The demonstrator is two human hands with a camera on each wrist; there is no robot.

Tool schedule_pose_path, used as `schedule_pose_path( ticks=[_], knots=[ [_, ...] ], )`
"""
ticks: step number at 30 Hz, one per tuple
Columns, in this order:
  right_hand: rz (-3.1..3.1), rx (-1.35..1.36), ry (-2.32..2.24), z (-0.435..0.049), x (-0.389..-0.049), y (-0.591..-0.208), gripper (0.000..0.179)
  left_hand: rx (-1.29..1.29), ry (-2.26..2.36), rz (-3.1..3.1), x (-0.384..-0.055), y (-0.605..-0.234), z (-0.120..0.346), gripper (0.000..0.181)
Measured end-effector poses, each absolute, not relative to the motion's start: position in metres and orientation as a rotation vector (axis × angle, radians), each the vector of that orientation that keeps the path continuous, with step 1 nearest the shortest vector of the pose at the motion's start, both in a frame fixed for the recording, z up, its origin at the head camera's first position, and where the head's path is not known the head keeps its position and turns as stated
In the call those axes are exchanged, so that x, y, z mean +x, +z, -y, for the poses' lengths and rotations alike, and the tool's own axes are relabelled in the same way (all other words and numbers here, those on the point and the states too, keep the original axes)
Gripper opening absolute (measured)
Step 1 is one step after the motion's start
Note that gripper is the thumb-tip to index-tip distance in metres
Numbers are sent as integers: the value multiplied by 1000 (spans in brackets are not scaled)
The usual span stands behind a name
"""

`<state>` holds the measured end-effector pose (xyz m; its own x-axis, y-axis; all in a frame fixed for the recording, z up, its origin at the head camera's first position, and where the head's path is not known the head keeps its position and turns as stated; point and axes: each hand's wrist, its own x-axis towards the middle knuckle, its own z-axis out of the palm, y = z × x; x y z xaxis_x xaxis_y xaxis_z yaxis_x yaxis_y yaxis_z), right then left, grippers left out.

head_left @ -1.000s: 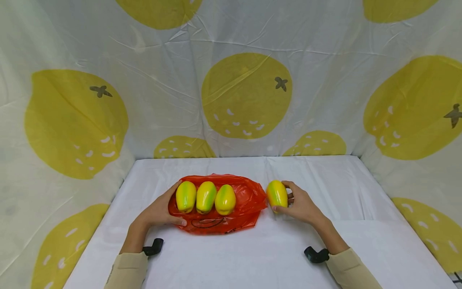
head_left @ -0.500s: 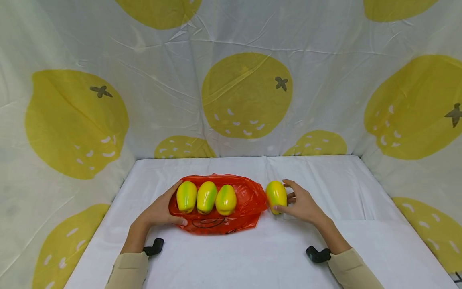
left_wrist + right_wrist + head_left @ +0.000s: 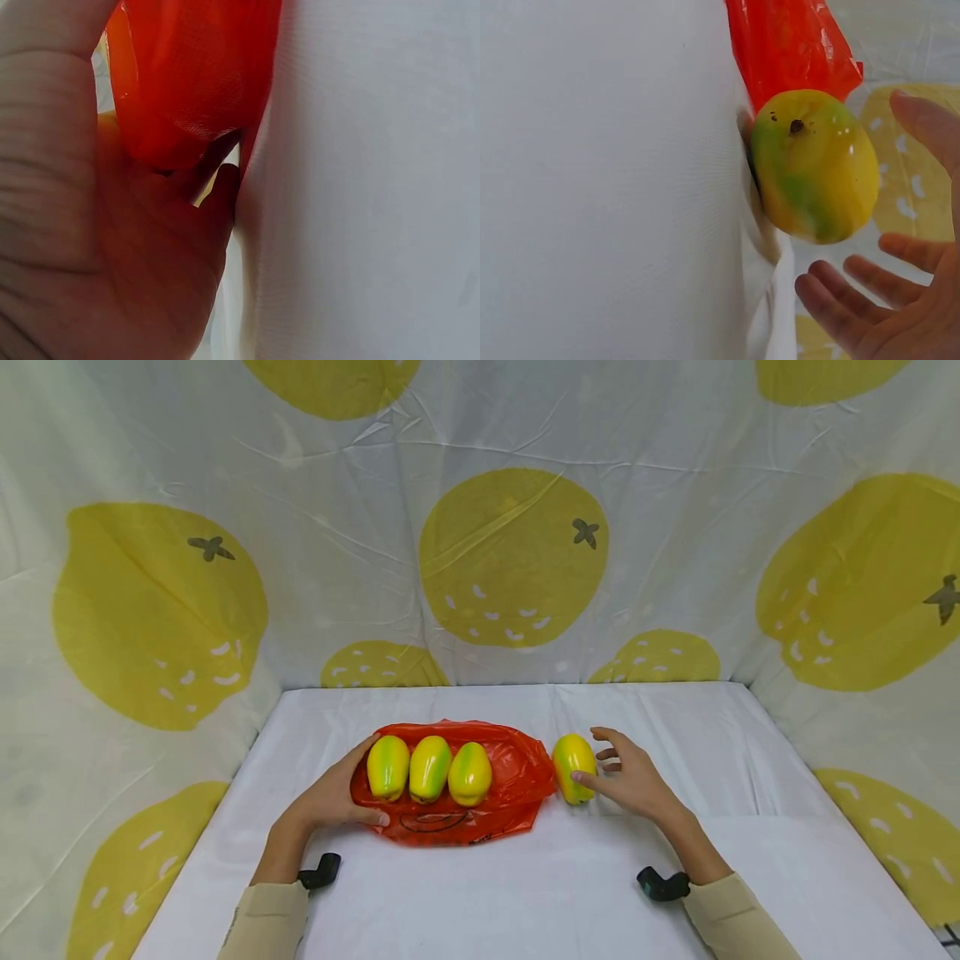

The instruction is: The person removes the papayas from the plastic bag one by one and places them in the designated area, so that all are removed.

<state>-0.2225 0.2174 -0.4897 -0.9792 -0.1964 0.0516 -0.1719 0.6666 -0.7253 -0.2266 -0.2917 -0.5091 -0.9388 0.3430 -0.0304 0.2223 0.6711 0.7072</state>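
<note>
In the head view, three glossy yellow-green oval fruits (image 3: 429,769) lie in a row on the spread red plastic bag (image 3: 517,768). My left hand (image 3: 332,795) grips the bag's left end, thumb at the near edge and fingers behind. The left wrist view shows the red film (image 3: 191,75) against the palm. A fourth fruit (image 3: 814,169) of the same kind rests on the white cloth, right beside the bag's right end. My right hand (image 3: 630,777) is just right of it, fingers spread and loosely bent, thumb overlapping the fruit in the head view; the right wrist view shows the fingers apart from it.
White cloth (image 3: 480,893) covers the table. Behind and on both sides stand white fabric walls with a yellow fruit print (image 3: 513,560). Black wrist-worn devices (image 3: 321,872) sit below both hands.
My right hand has let go of the fourth fruit, its fingers lifting and spreading away to the right. That fruit sits marginally further left. My left hand and the bag hold still.
</note>
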Motion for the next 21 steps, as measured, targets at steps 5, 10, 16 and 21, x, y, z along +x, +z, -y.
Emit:
schedule_pose_path(
  ticks=[5, 10, 16, 21],
  knots=[
    [-2876, -334, -1228, -218, -224, -485, 86, 468, 1114, -2722, -227, -508, 291, 132],
    [-2906, -378, -1243, -218, -226, -481, 84, 478, 1102, -2737, -226, -508, 292, 131],
    [-2919, -406, -1275, -216, -226, -477, 81, 489, 1109, -2741, -225, -508, 292, 129],
    [-2924, -421, -1308, -210, -226, -473, 78, 491, 1114, -2741, -225, -507, 293, 129]
  ],
)
